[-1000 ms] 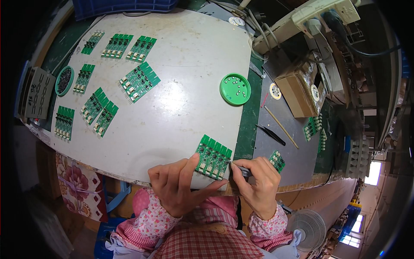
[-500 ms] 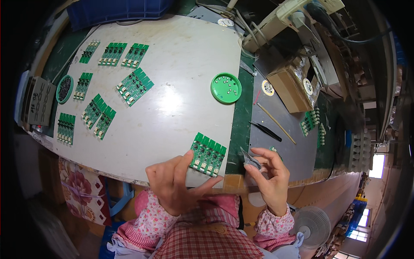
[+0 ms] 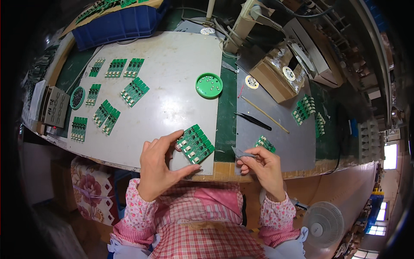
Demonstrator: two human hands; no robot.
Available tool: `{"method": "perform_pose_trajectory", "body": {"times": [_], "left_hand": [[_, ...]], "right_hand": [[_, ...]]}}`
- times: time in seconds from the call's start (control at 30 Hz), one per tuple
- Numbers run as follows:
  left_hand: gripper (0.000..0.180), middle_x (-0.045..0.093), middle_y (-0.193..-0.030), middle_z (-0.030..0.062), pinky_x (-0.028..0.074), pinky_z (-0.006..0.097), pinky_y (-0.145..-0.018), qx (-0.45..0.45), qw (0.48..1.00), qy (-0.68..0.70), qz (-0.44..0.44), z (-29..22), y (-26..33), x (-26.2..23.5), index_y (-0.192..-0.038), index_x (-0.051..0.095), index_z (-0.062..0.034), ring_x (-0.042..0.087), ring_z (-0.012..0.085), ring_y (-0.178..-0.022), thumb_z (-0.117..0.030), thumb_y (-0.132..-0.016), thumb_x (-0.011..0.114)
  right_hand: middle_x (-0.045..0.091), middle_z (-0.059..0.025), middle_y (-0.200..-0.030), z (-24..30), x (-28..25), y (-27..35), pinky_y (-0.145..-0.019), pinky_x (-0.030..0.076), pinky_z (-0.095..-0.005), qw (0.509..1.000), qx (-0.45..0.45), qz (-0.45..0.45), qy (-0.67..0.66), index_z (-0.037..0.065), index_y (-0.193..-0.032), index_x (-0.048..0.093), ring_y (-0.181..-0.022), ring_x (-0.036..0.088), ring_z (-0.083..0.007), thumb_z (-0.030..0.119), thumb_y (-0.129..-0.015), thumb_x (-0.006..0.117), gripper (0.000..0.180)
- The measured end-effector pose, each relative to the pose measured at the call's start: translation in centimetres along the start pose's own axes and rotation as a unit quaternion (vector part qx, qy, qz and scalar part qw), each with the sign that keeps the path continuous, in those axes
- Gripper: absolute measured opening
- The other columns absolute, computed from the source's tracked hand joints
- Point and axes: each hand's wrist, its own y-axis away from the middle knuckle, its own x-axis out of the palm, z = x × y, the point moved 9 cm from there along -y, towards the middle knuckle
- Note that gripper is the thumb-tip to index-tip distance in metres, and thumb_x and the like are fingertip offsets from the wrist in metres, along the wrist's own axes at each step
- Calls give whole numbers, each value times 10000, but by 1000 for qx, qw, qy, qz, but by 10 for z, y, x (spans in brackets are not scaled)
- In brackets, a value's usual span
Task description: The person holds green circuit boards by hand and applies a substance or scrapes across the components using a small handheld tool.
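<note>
My left hand point(image 3: 159, 162) holds a green circuit board panel point(image 3: 196, 144) by its edges, fingers at the upper left and thumb at the lower edge. The panel has rows of small white and black parts and sits tilted near the front of the white board. To its right, my right hand point(image 3: 264, 166) pinches a flat grey pointed tool point(image 3: 242, 153), its tip toward the panel but apart from it; its exact kind is unclear. Just beyond that hand lies another green circuit board point(image 3: 265, 143), partly hidden by the fingers.
Several circuit board panels point(image 3: 134, 92) lie on the white board point(image 3: 172, 64). A green dish point(image 3: 209, 85) holds small white parts; a dark-filled dish point(image 3: 77, 98) stands left. Black tweezers point(image 3: 253, 121) and a thin stick point(image 3: 265, 114) rest on the grey mat. Behind are a cardboard box point(image 3: 276, 75) and blue bin point(image 3: 116, 28).
The panel has turned and tilted in my left hand, whose fingers have moved to its upper left edge. My right hand has turned, pointing the grey tool more leftward. The whole view has shifted.
</note>
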Motion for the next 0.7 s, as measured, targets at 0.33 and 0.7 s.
{"method": "perform_pose_trajectory", "body": {"times": [0.33, 0.7], "left_hand": [[900, 610, -878, 41, 479, 263, -664, -157, 961, 197, 110, 30, -7, 12, -1498, 503, -34, 553, 113, -711, -165, -715, 927], [933, 640, -890, 13, 446, 287, -752, -126, 988, 49, 79, 13, -5, 11, -1500, 514, -59, 496, 125, -775, -160, -684, 953]], "right_hand": [[710, -50, -951, -1, 15, -4, -654, 548, -182, 998, -20, 47, -33, -40, -1119, 697, -754, 648, -47, 62, -1001, 723, 158], [730, -69, -912, -4, 23, -9, -676, 592, -222, 997, 20, 62, -48, -41, -1125, 704, -748, 679, -73, 84, -1002, 729, 177]]}}
